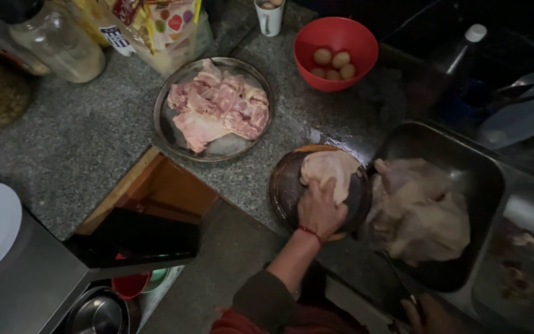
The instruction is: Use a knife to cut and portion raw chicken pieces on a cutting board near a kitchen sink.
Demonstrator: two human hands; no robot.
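1. Nearest to us, at the bottom edge of the view, our right hand (429, 314) shows only in part and in deep shadow. It seems to close round a dark handle, but we cannot tell how the fingers are set.
2. Above it, our left hand (320, 209) lies palm down on a piece of raw chicken (330, 169). The fingers (330, 188) are spread nearly flat and press on the near edge of the meat without wrapping it; most of the piece lies beyond the fingertips, towards the far rim.
3. The chicken rests on a round wooden board (283, 188) that sits on the speckled stone counter (63, 148), just left of the sink.
4. Right beside the board, a dark rectangular tray (483, 185) holds a larger heap of pale raw chicken (421, 213).
5. Further off to the left, a round metal plate (167, 133) carries pink cut pieces (220, 105).
6. Beyond that, a red bowl (307, 40) holds several eggs (334, 64), and a white cup (269, 20) stands near it.
7. At the far left stand glass jars (57, 43) and food packets (168, 21).
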